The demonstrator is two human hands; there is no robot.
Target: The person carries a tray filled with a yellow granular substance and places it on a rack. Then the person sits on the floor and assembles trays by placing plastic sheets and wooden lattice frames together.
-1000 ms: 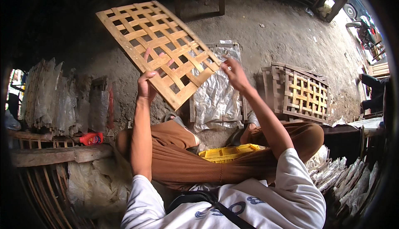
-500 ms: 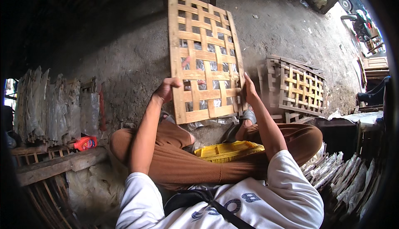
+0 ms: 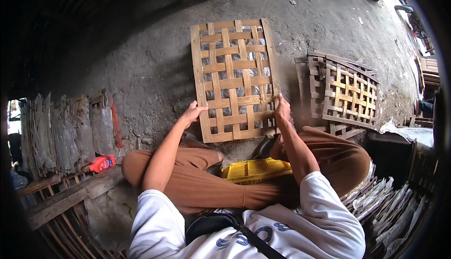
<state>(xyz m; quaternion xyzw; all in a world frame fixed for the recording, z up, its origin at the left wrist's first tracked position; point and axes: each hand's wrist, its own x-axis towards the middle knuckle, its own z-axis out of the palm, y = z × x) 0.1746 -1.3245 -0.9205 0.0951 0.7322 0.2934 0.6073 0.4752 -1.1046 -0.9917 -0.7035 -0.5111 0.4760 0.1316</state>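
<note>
A light-coloured woven bamboo rack, a rectangular lattice with wooden side rails, is in front of me beyond my crossed legs. My left hand grips its left rail near the lower corner, thumb on top. On the opposite rail, my right hand is closed around the edge at about the same height. Clear plastic sheeting shows through the gaps of the lattice. The undersides of both hands are hidden by the rack.
Darker woven racks lie stacked on the floor at right. Between my legs sits a yellow plastic basket. Plastic-covered racks stand at left beside a red packet; more plastic-covered slats stand at lower right.
The rack has been lowered, its far end coming toward me and down to a flatter position. Both hands have moved slightly down with it, keeping their grip.
</note>
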